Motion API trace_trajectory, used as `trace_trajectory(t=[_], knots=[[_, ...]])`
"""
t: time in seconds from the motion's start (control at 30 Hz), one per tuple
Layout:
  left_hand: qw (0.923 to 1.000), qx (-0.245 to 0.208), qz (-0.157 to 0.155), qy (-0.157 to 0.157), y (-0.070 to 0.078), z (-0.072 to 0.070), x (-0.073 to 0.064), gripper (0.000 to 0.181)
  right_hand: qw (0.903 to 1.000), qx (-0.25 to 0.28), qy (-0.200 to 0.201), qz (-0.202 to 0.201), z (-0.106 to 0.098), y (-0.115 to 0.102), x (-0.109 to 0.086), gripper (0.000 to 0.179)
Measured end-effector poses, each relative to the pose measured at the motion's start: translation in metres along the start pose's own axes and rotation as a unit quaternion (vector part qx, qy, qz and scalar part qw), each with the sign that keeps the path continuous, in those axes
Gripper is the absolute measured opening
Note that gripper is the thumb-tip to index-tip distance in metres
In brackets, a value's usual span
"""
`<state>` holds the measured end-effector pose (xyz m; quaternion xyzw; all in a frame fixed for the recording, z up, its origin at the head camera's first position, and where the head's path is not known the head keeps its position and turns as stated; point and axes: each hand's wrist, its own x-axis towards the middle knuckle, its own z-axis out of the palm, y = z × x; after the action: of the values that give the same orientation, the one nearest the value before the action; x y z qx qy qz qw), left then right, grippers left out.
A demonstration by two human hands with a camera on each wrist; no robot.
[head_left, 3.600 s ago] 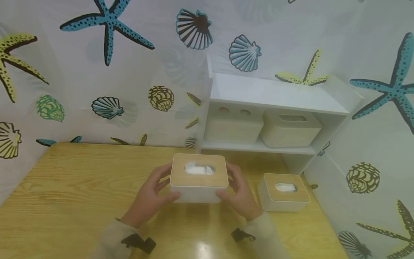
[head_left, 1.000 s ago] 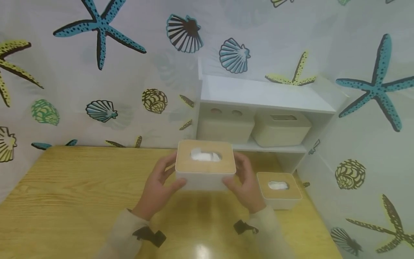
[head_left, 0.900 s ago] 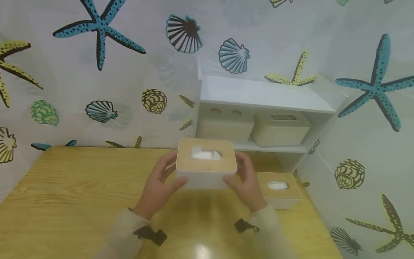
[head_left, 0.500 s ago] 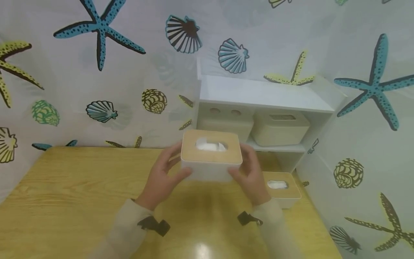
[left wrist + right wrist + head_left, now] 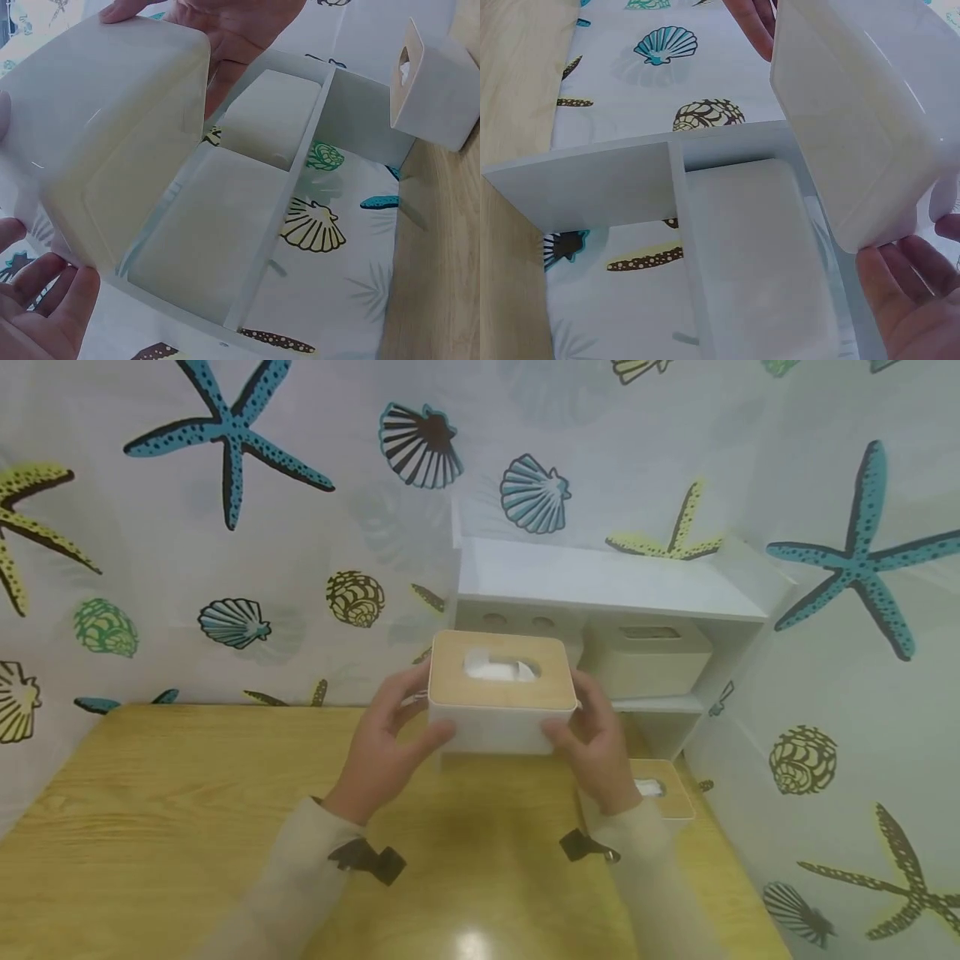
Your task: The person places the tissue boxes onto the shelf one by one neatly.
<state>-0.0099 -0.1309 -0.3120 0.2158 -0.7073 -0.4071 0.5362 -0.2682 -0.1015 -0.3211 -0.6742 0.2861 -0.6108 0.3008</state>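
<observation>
Shell-printed cloth (image 5: 300,556) backs the desk (image 5: 225,802), and from the head view we've got left hand (image 5: 385,752) and right hand (image 5: 602,747) clamped on opposite sides of a wood-topped tissue box (image 5: 502,698), up in front of the white shelf (image 5: 600,578). Watch that right sleeve (image 5: 637,831): dip it and we could nudge the second tissue box (image 5: 667,797)! Left wrist view: bare underside, so a slip on those glossy walls might mean a drop. Right wrist view: we can't judge the gap to the shelf's edge; too low and we'd likely clip it.
</observation>
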Motion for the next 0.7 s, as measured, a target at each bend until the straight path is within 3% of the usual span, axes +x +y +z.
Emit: trace_trajectory(t=[0.17, 0.3, 0.47, 0.7], knots=[[1.0, -0.002, 0.004, 0.003, -0.003, 0.003, 0.008, 0.064, 0.9997, -0.013, 0.011, -0.016, -0.004, -0.003, 0.005, 0.062], [0.9999, -0.006, 0.004, 0.008, -0.001, 0.009, 0.015, 0.063, 0.9986, -0.042, 0.03, -0.002, -0.007, -0.007, 0.008, 0.064], [0.9997, 0.005, 0.016, 0.017, 0.013, 0.018, 0.026, 0.06, 0.9946, -0.072, 0.073, 0.006, -0.012, -0.011, 0.008, 0.06], [0.998, 0.041, 0.031, 0.036, 0.026, 0.025, 0.037, 0.058, 0.989, -0.058, 0.136, 0.003, -0.006, -0.02, 0.012, 0.056]])
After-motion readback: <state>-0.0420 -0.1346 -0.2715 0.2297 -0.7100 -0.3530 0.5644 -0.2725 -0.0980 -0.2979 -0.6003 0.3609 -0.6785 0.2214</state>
